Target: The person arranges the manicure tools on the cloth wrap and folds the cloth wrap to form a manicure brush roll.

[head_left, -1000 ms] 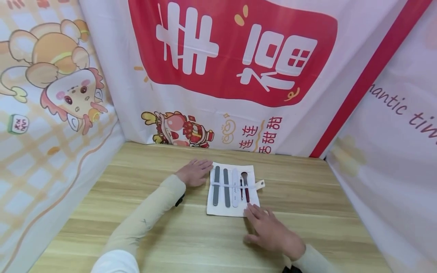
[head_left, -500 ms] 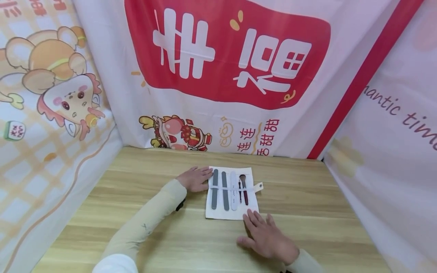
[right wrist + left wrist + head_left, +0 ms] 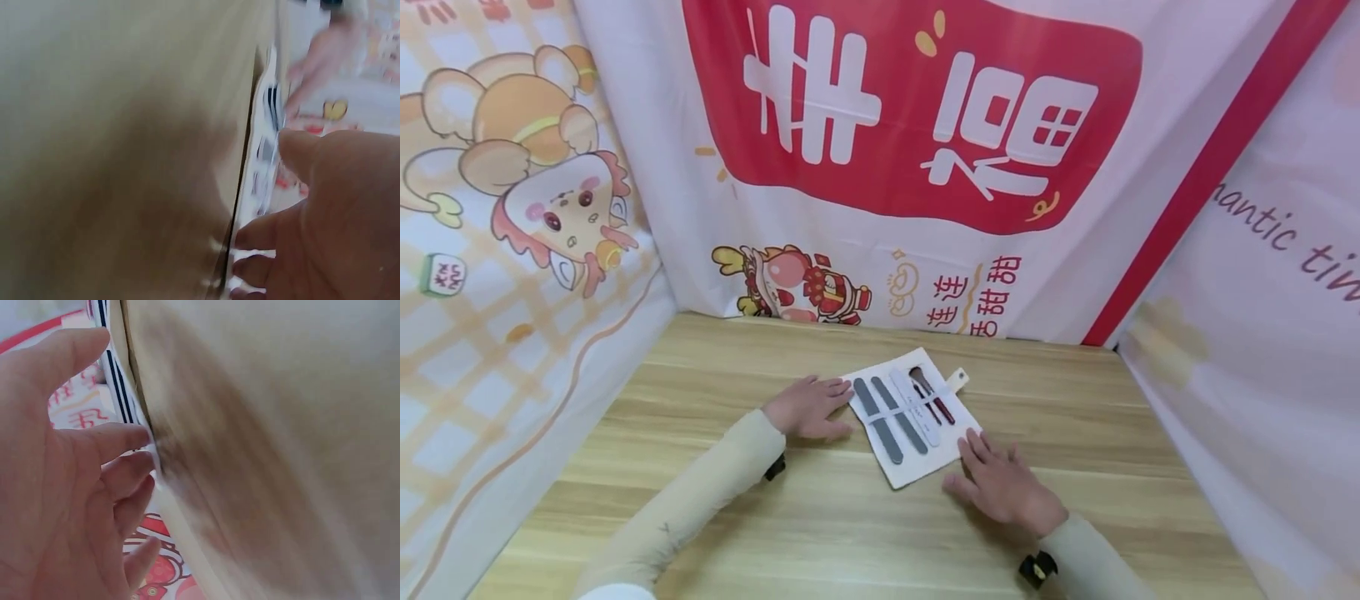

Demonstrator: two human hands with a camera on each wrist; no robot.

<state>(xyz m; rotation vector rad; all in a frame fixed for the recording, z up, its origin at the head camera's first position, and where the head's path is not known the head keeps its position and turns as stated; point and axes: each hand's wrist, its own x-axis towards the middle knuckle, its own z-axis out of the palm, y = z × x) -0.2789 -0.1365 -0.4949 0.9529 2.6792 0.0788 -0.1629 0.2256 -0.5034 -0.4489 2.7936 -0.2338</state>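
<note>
A white case [image 3: 917,468] lies spread flat on the table, turned at a slant. A pale band [image 3: 887,413] across it holds two grey nail files [image 3: 887,439], a white file [image 3: 927,427], a thin dark-red tool [image 3: 931,405] and a small brush [image 3: 946,410] with a red handle. My left hand [image 3: 808,408] has its fingertips at the case's upper left corner; in the left wrist view the fingers [image 3: 128,440] meet its edge. At the lower right edge, my right hand [image 3: 1003,487] touches the case with extended fingers, also seen in the right wrist view.
The wood-grain table [image 3: 820,533] is walled by printed cloth: a left sheet [image 3: 490,333], a back sheet [image 3: 880,200] and a right sheet [image 3: 1247,350]. A snap tab [image 3: 958,381] sticks out from the case's right side. Each wrist wears a black device [image 3: 1037,569].
The case has turned counterclockwise between my hands. My left hand has shifted left and down; my right hand has moved up and to the right along the edge.
</note>
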